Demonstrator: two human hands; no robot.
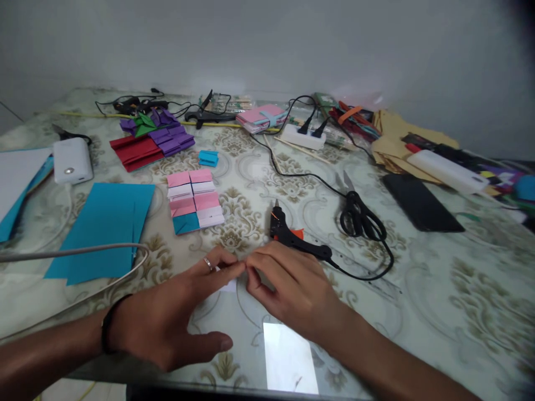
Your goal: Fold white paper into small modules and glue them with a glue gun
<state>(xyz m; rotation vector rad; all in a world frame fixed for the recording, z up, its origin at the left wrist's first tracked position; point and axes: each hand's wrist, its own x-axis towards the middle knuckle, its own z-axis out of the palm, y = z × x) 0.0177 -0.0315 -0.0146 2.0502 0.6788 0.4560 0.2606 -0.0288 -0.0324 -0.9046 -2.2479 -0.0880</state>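
My left hand [175, 306], with a ring and a dark wristband, reaches in from the left with its thumb spread away from its extended fingers. Under those fingers a small piece of white paper [228, 285] shows in part on the table. My right hand [292, 284] has its fingers bent and drawn together, its fingertips meeting those of the left; what they pinch is hidden. Just beyond the right hand lies a black glue gun [292, 231]. A larger white paper rectangle [290, 358] rests near the table's front edge.
Blue paper sheets [108, 228], a white power bank [72, 160] and a looping cable lie left. Folded pink, white and blue paper squares [194, 200] sit ahead. Scissors [359, 217], a clear ruler [376, 278] and a black phone [420, 201] are right. A power strip [303, 137] stands behind.
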